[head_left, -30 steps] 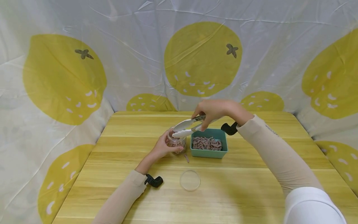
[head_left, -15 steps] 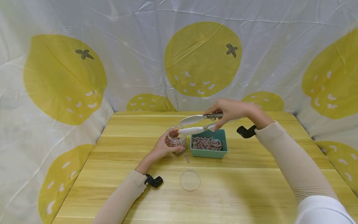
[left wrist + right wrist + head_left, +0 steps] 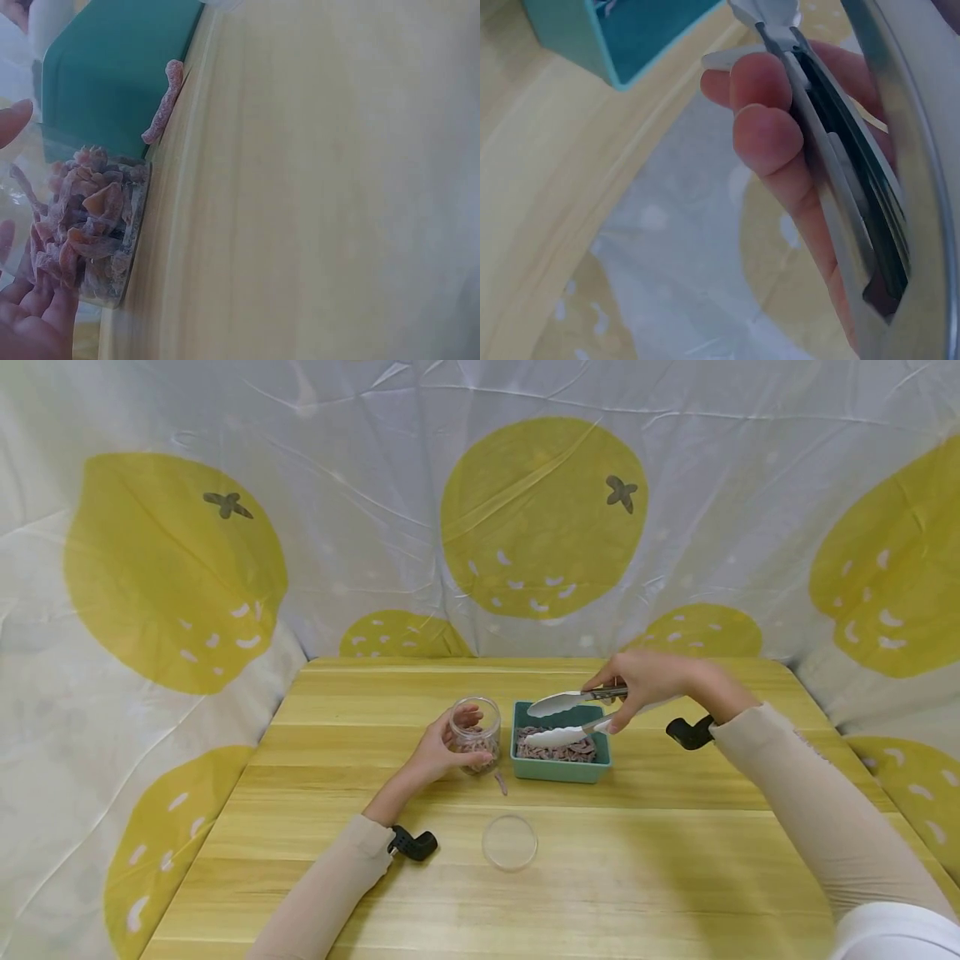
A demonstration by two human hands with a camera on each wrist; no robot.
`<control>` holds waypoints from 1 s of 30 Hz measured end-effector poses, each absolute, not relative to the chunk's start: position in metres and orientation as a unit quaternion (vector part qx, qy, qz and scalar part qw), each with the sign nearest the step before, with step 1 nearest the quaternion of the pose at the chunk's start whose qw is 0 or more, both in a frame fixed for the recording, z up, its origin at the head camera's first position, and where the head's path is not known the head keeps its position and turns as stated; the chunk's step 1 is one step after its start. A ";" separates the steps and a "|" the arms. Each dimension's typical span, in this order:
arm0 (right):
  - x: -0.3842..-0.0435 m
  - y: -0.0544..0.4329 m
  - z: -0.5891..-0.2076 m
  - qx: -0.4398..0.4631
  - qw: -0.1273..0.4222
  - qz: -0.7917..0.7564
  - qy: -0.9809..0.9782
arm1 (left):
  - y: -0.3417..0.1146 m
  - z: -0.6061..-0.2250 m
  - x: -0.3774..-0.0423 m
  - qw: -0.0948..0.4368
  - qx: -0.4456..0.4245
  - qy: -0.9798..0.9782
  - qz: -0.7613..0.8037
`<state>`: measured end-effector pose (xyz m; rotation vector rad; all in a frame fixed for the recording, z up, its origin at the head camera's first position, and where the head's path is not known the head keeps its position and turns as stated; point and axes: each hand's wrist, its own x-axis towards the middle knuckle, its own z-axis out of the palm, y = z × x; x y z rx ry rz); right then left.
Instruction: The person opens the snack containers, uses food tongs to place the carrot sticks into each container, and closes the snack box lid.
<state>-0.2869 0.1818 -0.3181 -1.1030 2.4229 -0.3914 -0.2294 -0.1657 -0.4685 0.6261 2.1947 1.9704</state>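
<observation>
In the head view my left hand point(image 3: 437, 752) curls round a clear jar point(image 3: 486, 717) standing on the table. Purplish-brown, powdery strips point(image 3: 86, 217) fill its lower part in the left wrist view. My right hand point(image 3: 648, 683) grips metal tongs with white tips point(image 3: 557, 737), thumb on one arm and fingers on the other. The tongs' arms are spread, with nothing between the tips. They hang over a teal rectangular box point(image 3: 558, 771) right of the jar, which holds more of the same strips point(image 3: 579, 752).
One loose strip point(image 3: 501, 784) lies on the table between jar and box, toward the front. Nearer the body lies a round transparent lid point(image 3: 510, 843). The wooden table point(image 3: 637, 877) reaches back to a lemon-print cloth point(image 3: 360, 527).
The tongs have moved right, from the jar's mouth to over the teal box, and down a little. Their tips have spread apart. My left hand and the jar have stayed put.
</observation>
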 end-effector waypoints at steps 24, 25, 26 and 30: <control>-0.288 0.172 -0.350 -0.388 0.253 -0.114 0.879 | -0.171 -0.494 -0.244 0.058 0.222 0.729 0.645; -0.288 0.172 -0.350 -0.389 0.255 -0.117 0.877 | -0.171 -0.493 -0.244 0.058 0.221 0.728 0.646; -0.288 0.172 -0.351 -0.389 0.255 -0.117 0.877 | -0.171 -0.493 -0.244 0.058 0.221 0.728 0.646; -0.288 0.171 -0.352 -0.382 0.262 -0.117 0.879 | -0.171 -0.493 -0.244 0.059 0.216 0.730 0.646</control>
